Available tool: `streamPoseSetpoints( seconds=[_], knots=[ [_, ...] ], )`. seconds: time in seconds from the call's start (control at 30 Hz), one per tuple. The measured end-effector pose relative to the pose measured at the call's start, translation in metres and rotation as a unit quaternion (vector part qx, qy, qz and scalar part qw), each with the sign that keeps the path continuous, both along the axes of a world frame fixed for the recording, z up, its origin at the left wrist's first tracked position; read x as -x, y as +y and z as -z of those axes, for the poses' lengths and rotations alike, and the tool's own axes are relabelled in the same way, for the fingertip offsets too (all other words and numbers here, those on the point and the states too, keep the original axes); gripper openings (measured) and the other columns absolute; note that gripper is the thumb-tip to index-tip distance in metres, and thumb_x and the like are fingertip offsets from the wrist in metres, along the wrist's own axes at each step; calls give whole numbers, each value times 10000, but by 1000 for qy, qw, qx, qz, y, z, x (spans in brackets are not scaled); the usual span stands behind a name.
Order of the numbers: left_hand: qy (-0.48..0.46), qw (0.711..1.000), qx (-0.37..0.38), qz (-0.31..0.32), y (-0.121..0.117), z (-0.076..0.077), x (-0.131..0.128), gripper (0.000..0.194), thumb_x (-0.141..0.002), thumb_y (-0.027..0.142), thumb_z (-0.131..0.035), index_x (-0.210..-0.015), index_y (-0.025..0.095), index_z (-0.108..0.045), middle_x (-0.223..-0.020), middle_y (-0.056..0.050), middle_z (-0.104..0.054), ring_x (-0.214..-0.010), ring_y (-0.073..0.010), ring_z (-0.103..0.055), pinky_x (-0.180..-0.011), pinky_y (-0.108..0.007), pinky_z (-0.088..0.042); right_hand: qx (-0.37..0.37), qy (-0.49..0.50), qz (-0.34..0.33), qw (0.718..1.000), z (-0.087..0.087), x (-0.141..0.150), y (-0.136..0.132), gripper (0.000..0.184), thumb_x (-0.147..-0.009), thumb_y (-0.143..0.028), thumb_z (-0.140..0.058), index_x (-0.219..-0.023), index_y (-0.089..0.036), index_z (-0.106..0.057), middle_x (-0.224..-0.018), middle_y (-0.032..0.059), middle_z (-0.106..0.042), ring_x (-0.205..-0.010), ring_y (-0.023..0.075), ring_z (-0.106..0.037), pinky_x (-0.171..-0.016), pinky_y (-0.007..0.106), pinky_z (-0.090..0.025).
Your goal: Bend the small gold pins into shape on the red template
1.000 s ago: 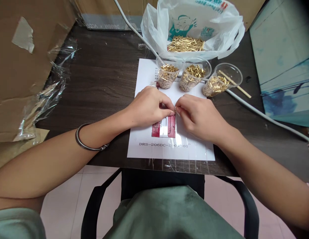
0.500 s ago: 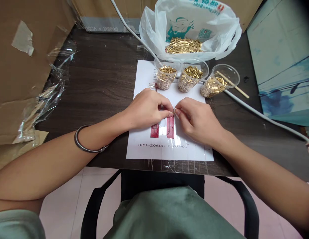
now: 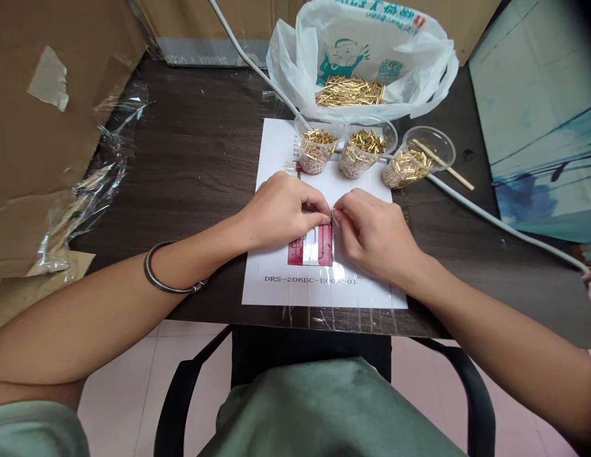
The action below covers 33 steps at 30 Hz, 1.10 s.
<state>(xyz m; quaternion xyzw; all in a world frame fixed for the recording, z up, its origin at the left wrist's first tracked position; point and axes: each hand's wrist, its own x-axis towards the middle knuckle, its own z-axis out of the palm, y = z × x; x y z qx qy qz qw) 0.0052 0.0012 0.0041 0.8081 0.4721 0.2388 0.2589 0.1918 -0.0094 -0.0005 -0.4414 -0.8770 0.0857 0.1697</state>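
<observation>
Over a printed white sheet taped to the table, my left hand and my right hand meet fingertip to fingertip. Thumb and forefinger of each are pinched closed. A tiny piece shows at the fingertips, too small to name. Beneath them lies a red-and-white printed picture, partly covered by my left hand. Just beyond my hands stand clear plastic cups holding small gold-coloured metal pins: a left cup, a middle cup and a tilted right cup with a thin wooden stick resting in it.
A white plastic bag at the back holds a heap of longer gold pins. A white cable runs across the dark table behind the cups. Cardboard with loose clear tape borders the left side.
Both hands keep their pinch at nearly the same spot on the sheet. The whole view has shifted very slightly; nothing else visibly differs.
</observation>
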Motion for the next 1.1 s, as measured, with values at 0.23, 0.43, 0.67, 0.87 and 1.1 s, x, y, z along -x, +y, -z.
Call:
streamPoseSetpoints(
  seconds=[0.23, 0.43, 0.67, 0.87, 1.1],
  knots=[
    [-3, 1000, 7, -8, 0, -1, 0, 143, -744, 199, -645, -800, 213, -776, -707, 2, -734, -639, -137, -627, -619, -262, -452, -24, 6, 3, 1000, 3, 1, -2, 146, -868, -205, -415, -791, -163, -532, -747, 33, -547, -623, 140, -473, -527, 294, -234],
    [-10, 1000, 9, -14, -1, -1, -1, 136, -738, 194, -652, -787, 212, -778, -683, 0, -731, -618, -135, -621, -599, -262, -441, -33, 18, 2, 999, 6, 1, -2, 164, -879, -210, -407, -800, -157, -541, -750, 39, -545, -620, 142, -461, -529, 296, -245],
    [-37, 999, -27, 23, 1, 4, 2, 119, -744, 183, -647, -773, 199, -762, -709, 9, -717, -650, -122, -618, -614, -250, -437, 19, 87, -22, 996, 3, -3, 4, 112, -848, -203, -490, -780, -150, -562, -687, 11, -536, -594, 117, -443, -576, 277, -314],
    [-53, 996, -60, 39, 1, 4, 2, 74, -741, 173, -655, -754, 173, -728, -710, 10, -668, -646, -98, -560, -620, -235, -411, 34, 118, -31, 992, -1, -6, 7, 110, -852, -202, -505, -784, -144, -567, -694, 12, -547, -600, 113, -447, -595, 274, -329],
    [-61, 996, -67, 9, -1, -1, 0, 46, -731, 187, -648, -753, 147, -657, -644, 33, -580, -512, -52, -444, -536, -213, -361, 51, 236, -47, 969, -5, -6, 8, 145, -918, -243, -495, -819, -163, -564, -740, 2, -566, -678, 110, -499, -646, 258, -366]
  ],
)
